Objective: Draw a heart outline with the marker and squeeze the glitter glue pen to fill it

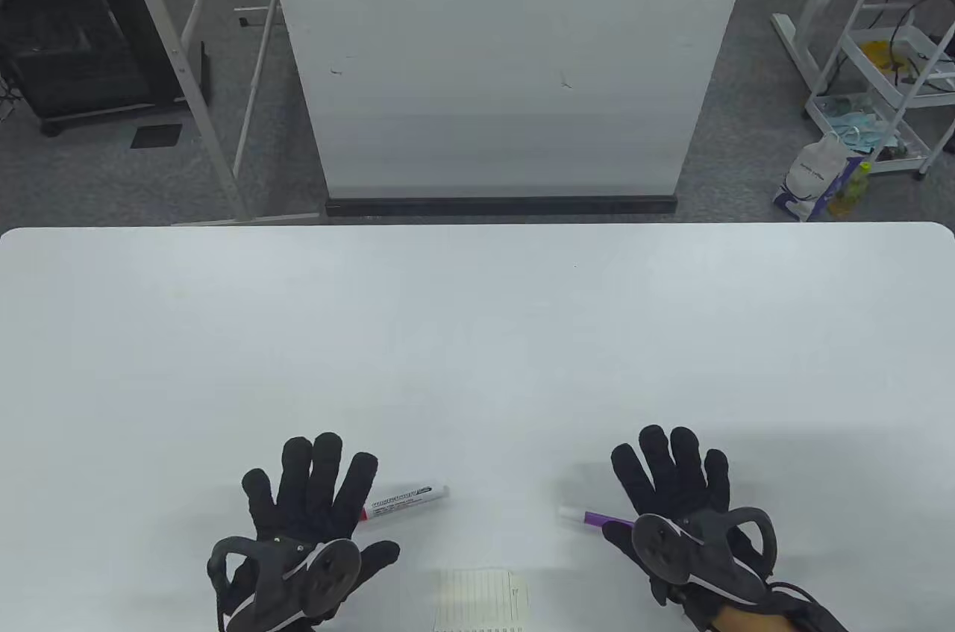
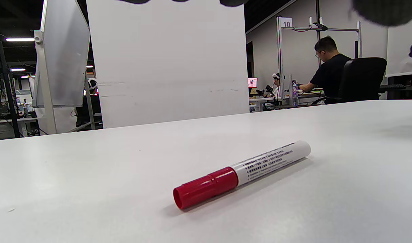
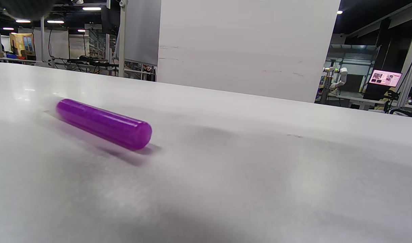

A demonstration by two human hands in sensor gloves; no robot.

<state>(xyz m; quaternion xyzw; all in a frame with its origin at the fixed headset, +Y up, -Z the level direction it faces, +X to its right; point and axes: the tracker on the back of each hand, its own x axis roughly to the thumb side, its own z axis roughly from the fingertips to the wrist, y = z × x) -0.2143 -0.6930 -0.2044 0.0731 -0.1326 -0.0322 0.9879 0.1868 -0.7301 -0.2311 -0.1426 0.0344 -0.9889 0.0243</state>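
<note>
Both hands are flat over the near edge of the white table (image 1: 477, 333), fingers spread, holding nothing. The left hand (image 1: 310, 512) partly covers the marker's (image 1: 406, 499) red-capped end from above; the left wrist view shows the whole marker lying free with that cap nearest. The right hand (image 1: 675, 490) hides most of the purple glitter glue pen (image 1: 597, 518), only its left end poking out, while the right wrist view shows the purple barrel lying on the table. A lined notepad (image 1: 481, 598) sits between the hands at the near edge. A big white board (image 1: 507, 57) stands beyond the far edge.
</note>
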